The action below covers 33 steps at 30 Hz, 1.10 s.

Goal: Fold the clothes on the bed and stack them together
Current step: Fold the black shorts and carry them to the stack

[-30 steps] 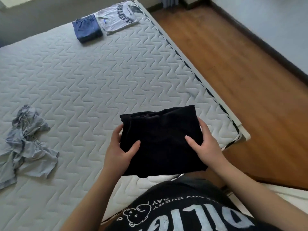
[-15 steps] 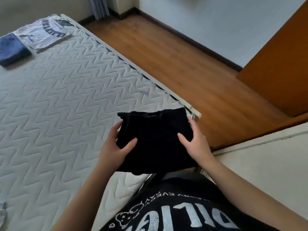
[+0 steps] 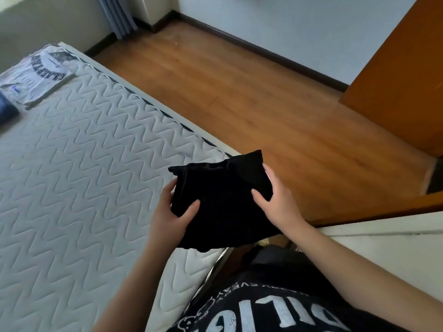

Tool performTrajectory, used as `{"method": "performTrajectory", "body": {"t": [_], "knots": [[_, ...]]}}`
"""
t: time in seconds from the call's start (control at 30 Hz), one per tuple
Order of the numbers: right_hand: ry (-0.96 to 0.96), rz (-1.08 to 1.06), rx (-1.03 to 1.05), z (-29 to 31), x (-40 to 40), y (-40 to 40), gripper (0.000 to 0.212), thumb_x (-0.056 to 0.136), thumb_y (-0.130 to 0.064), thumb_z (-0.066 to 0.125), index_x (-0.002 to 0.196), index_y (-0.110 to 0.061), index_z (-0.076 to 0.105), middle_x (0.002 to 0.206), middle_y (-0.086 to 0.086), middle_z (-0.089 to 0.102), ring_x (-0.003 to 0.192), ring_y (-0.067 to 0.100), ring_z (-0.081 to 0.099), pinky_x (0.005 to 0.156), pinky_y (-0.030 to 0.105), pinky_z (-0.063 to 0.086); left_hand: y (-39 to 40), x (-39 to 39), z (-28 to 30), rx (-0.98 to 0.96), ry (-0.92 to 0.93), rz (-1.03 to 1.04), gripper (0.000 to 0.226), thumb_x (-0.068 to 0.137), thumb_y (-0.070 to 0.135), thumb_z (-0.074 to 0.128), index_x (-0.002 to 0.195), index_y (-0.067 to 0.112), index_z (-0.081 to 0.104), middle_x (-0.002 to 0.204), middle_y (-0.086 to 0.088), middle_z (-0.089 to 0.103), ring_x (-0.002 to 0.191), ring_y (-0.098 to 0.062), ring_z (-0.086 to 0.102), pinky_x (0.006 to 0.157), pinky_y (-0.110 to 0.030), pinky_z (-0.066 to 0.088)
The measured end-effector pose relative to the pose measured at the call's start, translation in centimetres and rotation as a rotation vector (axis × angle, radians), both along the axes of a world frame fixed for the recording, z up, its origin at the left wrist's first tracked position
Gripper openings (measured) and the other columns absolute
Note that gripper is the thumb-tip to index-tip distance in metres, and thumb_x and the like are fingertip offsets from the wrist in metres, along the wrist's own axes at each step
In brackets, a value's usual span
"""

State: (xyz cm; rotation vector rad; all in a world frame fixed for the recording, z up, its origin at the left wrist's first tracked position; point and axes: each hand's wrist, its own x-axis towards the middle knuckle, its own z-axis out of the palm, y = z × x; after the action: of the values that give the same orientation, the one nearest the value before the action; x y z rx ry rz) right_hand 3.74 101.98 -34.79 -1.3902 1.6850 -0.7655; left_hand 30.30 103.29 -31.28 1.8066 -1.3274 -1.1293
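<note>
Above the near corner of the bed [image 3: 79,178], the left hand [image 3: 171,213] and right hand [image 3: 279,200] grip a folded black garment [image 3: 223,200], apparently the carrying step; next, placement on the folded grey shirt [image 3: 36,75] far off.

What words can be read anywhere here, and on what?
Folded white T-shirt with dark arched lettering on the quilted white mattress: the print is too blurred to read.
Black printed T-shirt worn by the person: upside down and cut off; only "EVERY" is partly legible above large white letters.
</note>
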Motion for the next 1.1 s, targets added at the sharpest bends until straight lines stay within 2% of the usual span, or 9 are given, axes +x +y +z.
{"method": "performTrajectory", "body": {"t": [0.2,0.33,0.43,0.53,0.7,0.83,0.93,1.03,1.1], "knots": [[-0.082,0.095,0.010,0.8,-5.3,-6.0,0.068,0.094,-0.037,0.062,0.149,-0.045,0.024,0.144,-0.012,0.049,0.127,0.007,0.052,0.103,0.037,0.049,-4.1,-5.2,0.5,0.011,0.008,0.112,0.065,0.072,0.054,0.073,0.128,0.061,0.041,0.108,0.021,0.066,0.091,0.004,0.066,0.075,-0.029,0.056],[-0.124,0.102,0.004,1.0,-7.4,-8.7,0.067,0.094,-0.033,0.063,0.149,-0.044,0.026,0.145,-0.017,0.046,0.127,-0.001,0.050,0.103,0.024,0.047,-5.8,-6.8,0.5,0.007,0.011,0.138,0.063,0.078,0.047,0.074,0.129,0.061,0.041,0.105,0.030,0.064,0.090,0.007,0.066,0.072,-0.025,0.055],[-0.150,0.068,0.020,0.6,-8.2,-9.7,0.066,0.094,-0.033,0.063,0.148,-0.045,0.027,0.146,-0.023,0.043,0.127,-0.009,0.046,0.099,0.009,0.042,-7.6,-7.3,-0.1,0.034,0.053,0.132,0.062,0.076,0.049,0.074,0.128,0.062,0.042,0.107,0.030,0.064,0.092,0.004,0.067,0.077,-0.033,0.058],[-0.157,0.012,0.032,0.4,-8.8,-10.4,0.066,0.095,-0.032,0.062,0.149,-0.044,0.026,0.139,-0.031,0.043,0.120,-0.019,0.045,0.091,0.002,0.041,-9.8,-7.6,-1.1,0.055,0.099,0.094,0.063,0.075,0.051,0.073,0.129,0.061,0.043,0.108,0.028,0.065,0.093,0.001,0.068,0.077,-0.036,0.061],[-0.082,-0.143,0.025,0.9,-11.3,-10.6,0.065,0.095,-0.037,0.061,0.147,-0.050,0.025,0.141,-0.035,0.040,0.120,-0.020,0.044,0.087,0.001,0.042,-15.1,-9.7,-2.6,0.078,0.192,-0.113,0.057,0.085,0.034,0.075,0.121,0.066,0.045,0.108,0.028,0.065,0.096,0.002,0.066,0.084,-0.036,0.059],[-0.035,-0.265,-0.005,1.8,-14.1,-11.1,0.063,0.094,-0.039,0.061,0.142,-0.059,0.025,0.126,-0.055,0.036,0.116,-0.026,0.041,0.083,-0.001,0.041,-19.7,-12.6,-2.3,0.061,0.216,-0.271,0.057,0.084,0.039,0.074,0.128,0.060,0.044,0.113,0.024,0.064,0.101,0.002,0.065,0.086,-0.034,0.059],[-0.032,-0.352,-0.031,2.0,-15.5,-11.8,0.062,0.093,-0.041,0.061,0.143,-0.056,0.027,0.130,-0.052,0.036,0.119,-0.022,0.041,0.089,0.007,0.042,-22.5,-14.7,-1.9,0.046,0.194,-0.354,0.060,0.084,0.042,0.073,0.133,0.055,0.042,0.116,0.021,0.064,0.105,-0.001,0.064,0.091,-0.038,0.057],[-0.029,-0.393,-0.056,2.2,-16.6,-12.7,0.062,0.092,-0.044,0.061,0.144,-0.055,0.027,0.132,-0.049,0.037,0.120,-0.022,0.041,0.084,0.000,0.041,-24.8,-16.5,-1.5,0.039,0.185,-0.400,0.062,0.081,0.048,0.073,0.133,0.054,0.042,0.115,0.020,0.063,0.105,-0.004,0.064,0.091,-0.042,0.056],[-0.030,-0.409,-0.064,2.2,-17.6,-13.5,0.062,0.092,-0.045,0.060,0.142,-0.058,0.027,0.135,-0.046,0.037,0.122,-0.021,0.040,0.087,0.003,0.040,-26.1,-17.4,-1.3,0.037,0.182,-0.414,0.064,0.076,0.054,0.072,0.133,0.054,0.042,0.114,0.019,0.064,0.105,-0.006,0.065,0.090,-0.043,0.057]]}}
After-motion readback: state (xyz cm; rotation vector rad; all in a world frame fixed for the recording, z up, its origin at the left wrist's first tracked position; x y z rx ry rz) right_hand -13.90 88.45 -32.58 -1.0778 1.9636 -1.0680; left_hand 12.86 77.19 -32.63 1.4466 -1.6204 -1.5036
